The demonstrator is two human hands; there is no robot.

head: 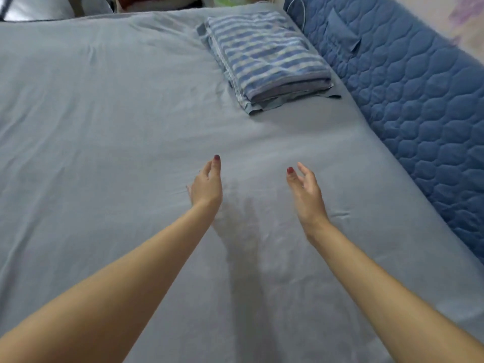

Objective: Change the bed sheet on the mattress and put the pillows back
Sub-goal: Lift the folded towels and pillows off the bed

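Your two bare forearms fill the near foreground, reaching forward over the bed. Your left hand [207,183] and right hand [305,191] are both released, fingers relaxed and lightly spread, palms turned toward each other, grasping nothing; whether they touch the fabric below cannot be told. Beneath them lies the grey-blue bed sheet [104,121], spread across the mattress with shallow creases and a faint darker patch between your wrists. Beyond your hands, toward the far right of the bed, rests a folded blue-and-white striped sheet [267,56], stacked in several layers with a loose plain edge showing at its near end. A quilted blue padded panel [419,87] runs along the bed's right side. No pillows are in view. The folded sheet will likely prove light, soft and limp; lift it from beneath at opposite edges so the layers do not slide apart.
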